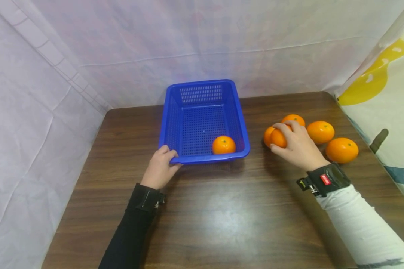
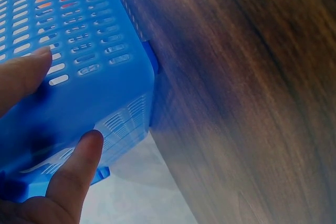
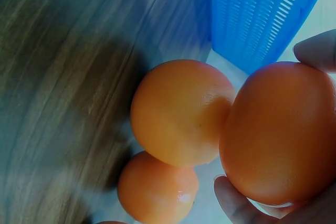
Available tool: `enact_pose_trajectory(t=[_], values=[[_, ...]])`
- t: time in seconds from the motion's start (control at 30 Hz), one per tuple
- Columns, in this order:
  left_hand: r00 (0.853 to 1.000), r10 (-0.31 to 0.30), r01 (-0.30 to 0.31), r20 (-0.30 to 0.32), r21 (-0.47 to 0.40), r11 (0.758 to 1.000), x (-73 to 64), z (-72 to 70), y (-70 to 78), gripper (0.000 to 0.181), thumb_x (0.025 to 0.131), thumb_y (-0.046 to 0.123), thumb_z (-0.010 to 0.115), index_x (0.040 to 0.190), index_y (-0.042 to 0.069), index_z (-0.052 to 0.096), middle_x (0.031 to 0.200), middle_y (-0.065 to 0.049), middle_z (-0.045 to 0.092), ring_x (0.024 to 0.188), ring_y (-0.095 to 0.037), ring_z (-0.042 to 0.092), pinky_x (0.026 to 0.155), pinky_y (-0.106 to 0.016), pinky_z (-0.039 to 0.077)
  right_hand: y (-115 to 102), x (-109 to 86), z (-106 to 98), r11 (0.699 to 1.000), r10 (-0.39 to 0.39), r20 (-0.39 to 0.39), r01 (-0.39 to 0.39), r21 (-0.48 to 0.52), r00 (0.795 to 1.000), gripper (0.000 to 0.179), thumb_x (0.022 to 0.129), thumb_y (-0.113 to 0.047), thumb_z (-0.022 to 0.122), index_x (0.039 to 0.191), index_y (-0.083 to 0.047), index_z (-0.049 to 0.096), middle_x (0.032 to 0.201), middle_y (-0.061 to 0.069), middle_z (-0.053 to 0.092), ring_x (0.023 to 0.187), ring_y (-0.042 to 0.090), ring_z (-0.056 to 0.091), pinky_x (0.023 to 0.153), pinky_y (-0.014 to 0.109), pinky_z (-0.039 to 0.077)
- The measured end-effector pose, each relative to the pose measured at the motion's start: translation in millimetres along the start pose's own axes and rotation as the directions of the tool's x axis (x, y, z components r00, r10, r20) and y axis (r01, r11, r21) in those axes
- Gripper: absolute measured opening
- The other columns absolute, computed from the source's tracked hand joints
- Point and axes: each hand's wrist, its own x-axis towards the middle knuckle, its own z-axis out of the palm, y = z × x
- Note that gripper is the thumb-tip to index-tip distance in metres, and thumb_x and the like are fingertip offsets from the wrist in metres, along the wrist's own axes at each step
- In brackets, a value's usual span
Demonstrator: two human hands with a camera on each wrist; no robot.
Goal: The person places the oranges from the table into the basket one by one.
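- Four oranges (image 1: 342, 150) rest on the tabletop (image 1: 202, 224) right of the basket (image 1: 208, 160), grouped near the right hand (image 1: 299, 147).
- Held orange (image 1: 278, 139): pinched between the thumb and fingers of the right hand, in front of its neighbours. Overlap in the right wrist view; cannot tell whether it touches the next fruit.
- Lone orange (image 1: 223, 145): inside the basket, by the near wall, toward the right corner.
- Left hand (image 1: 159, 170): fingers curled over the rim at the near left corner, pinching it.
- Technique, my judgement: raise the held orange straight up first, so that it does not nudge its neighbours into rolling.
- Grip firm but light; smooth peel probably slips if pinched off-centre.
- Any carry over the basket should clear the right rim; low release, away from the lone orange, limits bouncing.
- Left hand best used as a steady brace, without tilting the rim.
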Motion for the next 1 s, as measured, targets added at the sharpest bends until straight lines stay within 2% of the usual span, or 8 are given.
enact_pose_trajectory(t=[0.33,0.73,0.87,1.0], values=[[1.000,-0.010,0.010,0.009,-0.002,1.000,0.3,0.1,-0.4,0.016,0.080,0.010,0.083,0.086,0.007,0.068,0.083,-0.004,0.052,0.076,-0.021,0.051,0.069,-0.034,0.049,-7.0,6.4,4.8,1.000,-0.005,-0.006,0.005,-0.005,1.000,0.058,0.085,-0.029,0.073,0.137,-0.013,0.052,0.136,0.025,0.045,0.119,0.049,0.046,0.089,0.065,0.047],[1.000,-0.015,0.016,0.014,-0.001,1.000,-0.4,0.4,-0.9,0.016,0.081,0.011,0.082,0.087,0.007,0.068,0.083,-0.004,0.051,0.075,-0.020,0.050,0.068,-0.033,0.048,-13.5,12.0,10.5,0.999,-0.050,-0.022,0.050,0.005,0.999,0.056,0.084,-0.027,0.073,0.135,-0.012,0.054,0.133,0.024,0.047,0.119,0.045,0.046,0.092,0.062,0.046],[1.000,-0.008,0.008,0.000,-0.001,1.000,-0.4,1.0,-1.4,0.016,0.080,0.011,0.083,0.086,0.007,0.068,0.082,-0.003,0.050,0.074,-0.020,0.049,0.067,-0.033,0.047,-19.3,15.3,10.7,0.999,-0.054,-0.019,0.054,0.005,0.998,0.057,0.084,-0.028,0.074,0.135,-0.012,0.054,0.134,0.024,0.047,0.118,0.046,0.047,0.091,0.062,0.046],[0.999,0.029,-0.029,-0.035,0.000,1.000,-0.3,2.9,-1.9,0.019,0.078,0.010,0.085,0.085,0.006,0.068,0.081,-0.003,0.051,0.073,-0.020,0.050,0.068,-0.035,0.048,-25.4,18.3,10.4,0.998,-0.058,-0.015,0.059,0.008,0.998,0.057,0.083,-0.027,0.074,0.134,-0.013,0.054,0.134,0.022,0.047,0.115,0.046,0.048,0.091,0.060,0.045]])
